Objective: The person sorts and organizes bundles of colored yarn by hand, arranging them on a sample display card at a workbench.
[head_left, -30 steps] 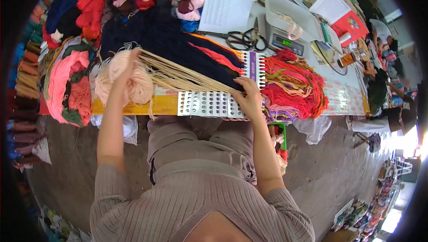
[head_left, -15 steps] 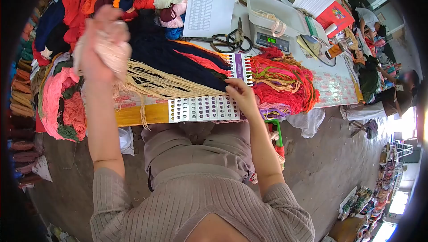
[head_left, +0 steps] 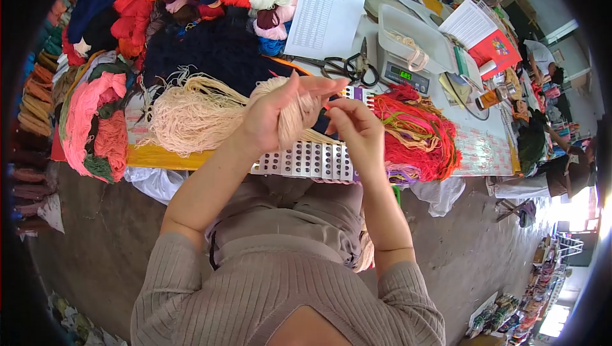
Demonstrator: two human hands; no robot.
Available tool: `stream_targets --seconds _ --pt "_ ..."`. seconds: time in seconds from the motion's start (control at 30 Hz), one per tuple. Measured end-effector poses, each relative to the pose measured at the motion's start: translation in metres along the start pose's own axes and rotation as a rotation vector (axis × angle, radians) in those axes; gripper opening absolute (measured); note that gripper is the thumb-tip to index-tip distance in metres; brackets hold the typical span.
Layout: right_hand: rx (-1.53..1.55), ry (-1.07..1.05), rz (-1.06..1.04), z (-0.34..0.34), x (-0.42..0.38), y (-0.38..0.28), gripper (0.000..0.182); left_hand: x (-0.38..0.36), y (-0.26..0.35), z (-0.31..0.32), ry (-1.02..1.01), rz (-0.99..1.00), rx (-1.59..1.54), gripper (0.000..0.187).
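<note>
A hank of cream yarn [head_left: 296, 116] is in my left hand [head_left: 271, 113], wrapped by the thumb and palm with the fingers stretched right. My right hand [head_left: 362, 132] is closed in a pinch just beside those fingertips; what it pinches, if anything, is too fine to make out. Beneath both hands lie white cards with punched holes [head_left: 303, 161] along the table's front edge. A purple and white card [head_left: 360, 94] with threads at its holes shows behind the right hand. Loose cream strands [head_left: 191, 116] spread over the table to the left, beside dark navy yarn [head_left: 191, 50].
Black scissors [head_left: 350, 69] lie behind my hands, near a printed sheet [head_left: 325, 14]. A digital scale [head_left: 405, 76] carries a clear plastic tub [head_left: 417, 43]. Red and multicoloured threads [head_left: 417, 132] heap at right; pink hanks [head_left: 95, 116] at left. Other people are at the far right.
My left hand has come from the far left to the middle with the cream yarn, near my right hand. Cream strands now lie bunched at left. The scale reading has dropped slightly.
</note>
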State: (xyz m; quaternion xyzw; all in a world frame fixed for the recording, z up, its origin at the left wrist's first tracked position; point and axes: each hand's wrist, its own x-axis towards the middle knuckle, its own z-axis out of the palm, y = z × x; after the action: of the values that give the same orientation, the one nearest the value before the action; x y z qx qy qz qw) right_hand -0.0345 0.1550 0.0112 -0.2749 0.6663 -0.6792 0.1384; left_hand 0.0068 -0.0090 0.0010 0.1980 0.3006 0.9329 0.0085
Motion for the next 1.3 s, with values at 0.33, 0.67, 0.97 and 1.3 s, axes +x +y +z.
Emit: stream_targets --seconds 0.33,0.67,0.97,1.3 --pt "-0.038 0.033 -0.004 0.024 -0.011 0.007 0.01 -0.01 -0.012 0.014 0.127 -0.147 0.029 0.058" --pt "0.111 -0.239 0.29 0.002 -0.02 0.0 0.009 -0.015 -0.002 -0.005 0.311 -0.046 0.222 0.05" --pt "-0.804 0.384 -0.108 -0.185 0.122 0.109 0.031 -0.041 0.051 -0.001 0.041 -0.191 0.019 0.059" --pt "-0.584 0.273 0.185 -0.217 0.177 0.149 0.019 -0.052 0.059 0.006 0.021 0.034 0.002 0.056"
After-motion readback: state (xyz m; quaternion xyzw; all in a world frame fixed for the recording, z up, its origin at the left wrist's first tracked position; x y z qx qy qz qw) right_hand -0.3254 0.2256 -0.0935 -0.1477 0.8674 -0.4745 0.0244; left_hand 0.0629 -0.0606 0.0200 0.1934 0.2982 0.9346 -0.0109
